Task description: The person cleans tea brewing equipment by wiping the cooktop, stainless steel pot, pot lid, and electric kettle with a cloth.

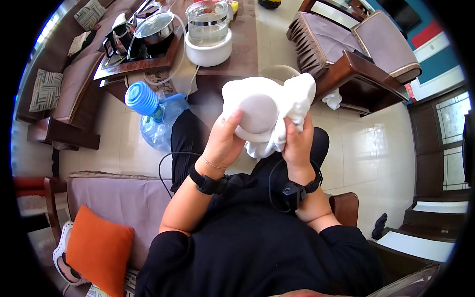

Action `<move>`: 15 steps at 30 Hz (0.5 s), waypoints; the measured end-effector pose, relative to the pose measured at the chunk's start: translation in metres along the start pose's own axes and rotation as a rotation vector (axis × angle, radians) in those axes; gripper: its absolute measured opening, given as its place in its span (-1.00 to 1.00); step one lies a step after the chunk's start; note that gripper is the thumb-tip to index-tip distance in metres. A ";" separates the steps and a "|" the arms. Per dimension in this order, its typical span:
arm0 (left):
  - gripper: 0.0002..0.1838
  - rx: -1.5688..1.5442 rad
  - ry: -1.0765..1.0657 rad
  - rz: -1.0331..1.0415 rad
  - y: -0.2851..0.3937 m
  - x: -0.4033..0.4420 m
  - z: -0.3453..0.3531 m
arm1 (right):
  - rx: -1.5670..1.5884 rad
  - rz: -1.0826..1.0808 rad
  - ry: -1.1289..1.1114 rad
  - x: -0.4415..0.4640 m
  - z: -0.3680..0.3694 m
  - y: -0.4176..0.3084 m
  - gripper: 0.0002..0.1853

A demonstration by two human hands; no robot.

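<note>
In front of my lap I hold a white, rounded dish-like object [257, 114] with a flat round disc on the side facing me; its exact kind is unclear. My left hand [225, 138] grips its left edge, the thumb lying on the disc. A bunched white cloth [299, 96] is in my right hand [298, 141], pressed against the right side of the dish-like object. Part of the cloth hangs below it. The fingers of both hands are partly hidden behind these things.
A glass pot [208, 29] of water on a white base [209, 52] stands on the table [245, 44], right of a tea tray [170, 54] with a lidded pan. A blue-topped plastic bottle [163, 123] is by my left leg. A bin rim [281, 69] shows behind the cloth.
</note>
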State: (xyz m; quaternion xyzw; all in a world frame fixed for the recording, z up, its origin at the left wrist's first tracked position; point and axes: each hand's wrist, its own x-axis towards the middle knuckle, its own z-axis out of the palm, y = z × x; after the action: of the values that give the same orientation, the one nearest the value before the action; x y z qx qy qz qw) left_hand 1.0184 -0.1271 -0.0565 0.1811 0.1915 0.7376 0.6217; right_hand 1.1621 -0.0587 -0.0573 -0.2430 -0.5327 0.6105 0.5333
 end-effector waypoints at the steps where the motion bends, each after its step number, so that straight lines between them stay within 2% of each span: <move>1: -0.37 0.069 0.003 0.013 0.003 -0.001 0.001 | 0.002 0.005 -0.008 -0.001 0.001 -0.004 -0.53; 3: -0.38 0.137 0.005 0.028 0.007 -0.001 -0.001 | -0.176 -0.030 -0.072 0.000 0.001 -0.018 -0.53; 5: -0.39 0.335 -0.041 0.104 0.013 -0.001 -0.006 | -0.204 -0.028 -0.111 -0.001 -0.001 -0.025 -0.53; 6: -0.39 0.335 -0.042 0.103 0.016 0.000 -0.006 | -0.232 -0.025 -0.148 -0.001 -0.003 -0.027 -0.52; 10: -0.35 0.612 -0.066 0.124 0.029 -0.004 0.005 | -0.215 -0.029 -0.114 0.000 -0.004 -0.034 -0.53; 15: -0.31 1.039 -0.112 0.144 0.046 -0.007 0.007 | -0.333 0.092 -0.293 0.017 -0.005 -0.057 -0.56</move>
State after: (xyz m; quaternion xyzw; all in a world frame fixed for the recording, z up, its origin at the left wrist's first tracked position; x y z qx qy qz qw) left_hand 0.9842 -0.1403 -0.0270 0.5171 0.4855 0.5754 0.4072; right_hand 1.1836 -0.0489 -0.0024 -0.2605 -0.6862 0.5668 0.3742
